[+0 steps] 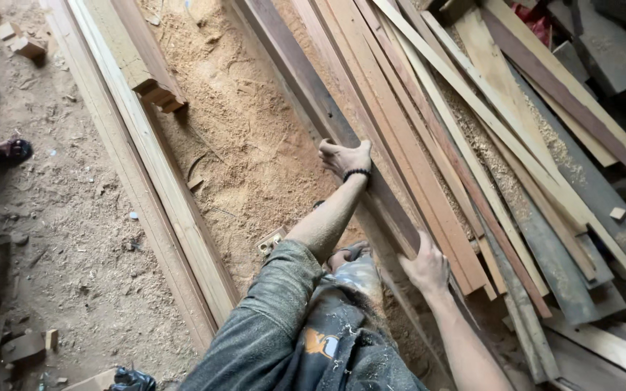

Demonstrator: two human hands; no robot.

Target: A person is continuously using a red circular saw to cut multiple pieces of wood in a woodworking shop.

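My left hand [345, 158], with a dark band at the wrist, grips a long dark wooden plank [306, 80] partway along its length. My right hand [424, 266] holds the near end of the same plank, fingers wrapped over its edge. The plank lies slanted on the left side of a heap of long wooden slats [465, 145] that runs from the top centre down to the lower right. My sawdust-covered sleeve [269, 326] fills the bottom centre.
Pale long boards [146, 159] lie on the sawdust floor at left. A thick drift of sawdust [240, 130] sits between them and the heap. Another person's sandalled feet [1, 150] show at the left edge. Wood offcuts [23, 47] are scattered around.
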